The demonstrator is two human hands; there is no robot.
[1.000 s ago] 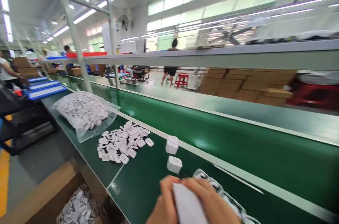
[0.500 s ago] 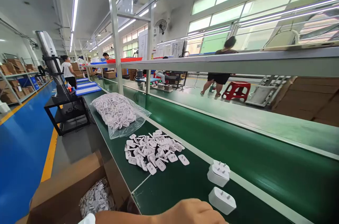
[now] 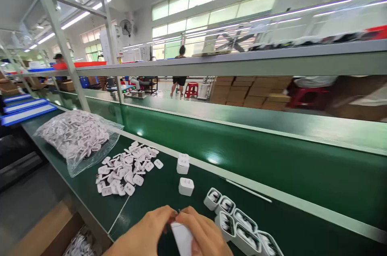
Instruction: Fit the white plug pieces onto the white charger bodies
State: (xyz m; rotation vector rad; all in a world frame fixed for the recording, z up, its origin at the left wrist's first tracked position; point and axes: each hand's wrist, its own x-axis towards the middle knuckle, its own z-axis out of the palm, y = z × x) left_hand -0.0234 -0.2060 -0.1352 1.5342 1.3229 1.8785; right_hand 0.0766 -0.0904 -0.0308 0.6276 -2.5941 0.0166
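Observation:
My left hand (image 3: 142,227) and my right hand (image 3: 202,232) meet at the bottom of the view, both pinching a white oblong part (image 3: 181,239); its exact kind is hidden by my fingers. Just beyond my right hand lies a cluster of several white charger bodies with dark-printed faces (image 3: 236,223). Two white plug adapters (image 3: 183,164) stand farther up the green belt. To the left of them is a loose heap of flat white plug pieces (image 3: 127,169), next to a clear plastic bag full of similar pieces (image 3: 74,137).
The green conveyor belt (image 3: 145,215) runs away to the left, with a grey rail (image 3: 229,64) along its far side. A cardboard box of bagged white pieces (image 3: 80,246) sits below its near edge. Blue trays (image 3: 26,111) stand at the left; people, stools and cartons lie beyond.
The view has swung left of where it was half a second ago. Both hands now meet on the white part, and the charger bodies have come into view at lower right.

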